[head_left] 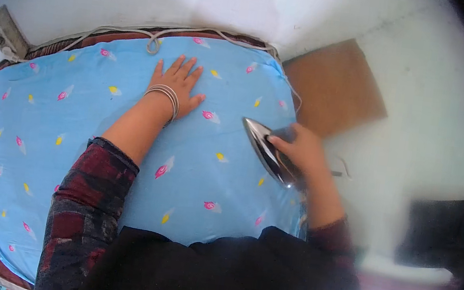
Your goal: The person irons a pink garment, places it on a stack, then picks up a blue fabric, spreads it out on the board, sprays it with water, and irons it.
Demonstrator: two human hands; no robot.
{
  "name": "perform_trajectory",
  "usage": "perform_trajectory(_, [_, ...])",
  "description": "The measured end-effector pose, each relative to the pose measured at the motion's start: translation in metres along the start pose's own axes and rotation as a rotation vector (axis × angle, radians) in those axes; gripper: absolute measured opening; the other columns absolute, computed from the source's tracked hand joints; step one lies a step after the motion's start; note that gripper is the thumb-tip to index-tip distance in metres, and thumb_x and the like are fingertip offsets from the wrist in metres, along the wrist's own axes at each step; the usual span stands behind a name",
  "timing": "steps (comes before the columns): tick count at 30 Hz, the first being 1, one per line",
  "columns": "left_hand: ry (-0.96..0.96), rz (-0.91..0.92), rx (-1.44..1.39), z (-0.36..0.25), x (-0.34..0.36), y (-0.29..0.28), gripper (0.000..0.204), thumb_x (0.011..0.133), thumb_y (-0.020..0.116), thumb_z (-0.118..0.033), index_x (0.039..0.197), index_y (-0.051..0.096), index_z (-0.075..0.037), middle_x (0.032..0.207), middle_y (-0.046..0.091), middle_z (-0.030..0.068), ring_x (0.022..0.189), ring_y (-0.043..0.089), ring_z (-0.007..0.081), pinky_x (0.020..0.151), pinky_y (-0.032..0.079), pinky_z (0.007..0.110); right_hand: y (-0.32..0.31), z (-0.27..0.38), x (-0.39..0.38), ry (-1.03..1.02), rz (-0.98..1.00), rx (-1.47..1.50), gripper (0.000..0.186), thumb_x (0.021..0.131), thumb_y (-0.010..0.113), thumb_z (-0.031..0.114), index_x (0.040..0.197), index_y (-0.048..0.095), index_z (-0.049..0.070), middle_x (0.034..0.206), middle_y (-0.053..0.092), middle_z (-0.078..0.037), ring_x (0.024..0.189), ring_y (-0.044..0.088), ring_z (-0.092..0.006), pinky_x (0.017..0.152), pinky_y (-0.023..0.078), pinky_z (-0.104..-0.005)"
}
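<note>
A light blue cloth (pixel 118 125) with pink and yellow printed motifs lies spread over a padded surface. My left hand (pixel 176 87) rests flat on its upper middle, fingers spread, with thin bangles at the wrist. Near the right edge of the cloth, my right hand (pixel 303 149) is wrapped round the handle of a clothes iron (pixel 266 152). The iron's shiny metal body points up and to the left. Its soleplate faces the cloth and cannot be seen, so whether it touches is hard to tell.
A pale cord (pixel 153 42) runs along the far edge of the cloth toward a socket strip (pixel 7 30) at the far left. On the pale floor to the right lies a brown square board (pixel 334 88). A dark object (pixel 436 231) stands farther right. White wall rises behind.
</note>
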State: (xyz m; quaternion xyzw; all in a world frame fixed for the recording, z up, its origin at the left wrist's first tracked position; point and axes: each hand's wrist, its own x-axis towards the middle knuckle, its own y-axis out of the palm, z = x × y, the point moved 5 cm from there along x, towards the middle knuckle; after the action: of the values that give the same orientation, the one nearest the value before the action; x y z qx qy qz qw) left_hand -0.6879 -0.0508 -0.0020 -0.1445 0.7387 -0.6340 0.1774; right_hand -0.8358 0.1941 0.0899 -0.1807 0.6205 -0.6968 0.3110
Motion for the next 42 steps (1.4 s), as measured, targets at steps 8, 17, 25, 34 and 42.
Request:
perform_trajectory(8, [-0.164, -0.055, -0.01, 0.019, 0.004, -0.002, 0.064, 0.095, 0.036, -0.045, 0.149, 0.023, -0.013, 0.157, 0.015, 0.0057, 0.145, 0.012, 0.0239, 0.115, 0.014, 0.051, -0.017, 0.04, 0.149, 0.087, -0.2, -0.059, 0.057, 0.071, 0.067, 0.052, 0.11, 0.065, 0.009, 0.11, 0.066, -0.013, 0.103, 0.062, -0.031, 0.085, 0.049, -0.0426])
perform_trajectory(17, [-0.165, -0.039, -0.032, 0.02, 0.005, -0.002, 0.066, 0.094, 0.036, -0.047, 0.149, 0.022, -0.013, 0.157, 0.014, 0.0053, 0.145, 0.011, 0.0238, 0.115, 0.014, 0.05, -0.002, 0.023, 0.181, -0.118, 0.081, 0.187, 0.056, 0.071, 0.072, 0.047, 0.105, 0.066, 0.003, 0.1, 0.069, -0.016, 0.093, 0.066, -0.0285, 0.08, 0.051, -0.0383])
perform_trajectory(25, [-0.035, -0.333, -0.149, 0.013, 0.021, -0.014, 0.046, 0.091, 0.048, -0.036, 0.129, 0.051, -0.01, 0.138, 0.047, 0.0104, 0.128, 0.042, 0.0288, 0.106, 0.032, 0.046, -0.007, 0.02, 0.002, -0.058, -0.002, -0.047, 0.051, 0.074, 0.069, 0.049, 0.097, 0.064, 0.004, 0.094, 0.067, -0.019, 0.089, 0.064, -0.036, 0.077, 0.05, -0.0445])
perform_trajectory(34, [0.173, -0.118, -0.161, -0.1, 0.209, -0.039, 0.032, 0.09, 0.047, -0.022, 0.113, 0.065, -0.01, 0.12, 0.062, 0.0135, 0.115, 0.056, 0.0325, 0.094, 0.046, 0.045, -0.005, 0.003, 0.003, -0.001, -0.061, 0.069, 0.048, 0.076, 0.068, 0.049, 0.097, 0.063, 0.006, 0.094, 0.067, -0.017, 0.09, 0.064, -0.0339, 0.077, 0.05, -0.0439])
perform_trajectory(42, [-0.172, 0.124, 0.193, -0.151, 0.227, -0.038, 0.047, 0.09, 0.056, -0.045, 0.128, 0.057, -0.018, 0.133, 0.055, 0.0048, 0.125, 0.051, 0.0257, 0.097, 0.046, 0.043, -0.005, -0.011, 0.021, -0.039, -0.073, 0.148, 0.047, 0.077, 0.067, 0.048, 0.098, 0.063, 0.006, 0.092, 0.068, -0.015, 0.087, 0.065, -0.0328, 0.074, 0.051, -0.0426])
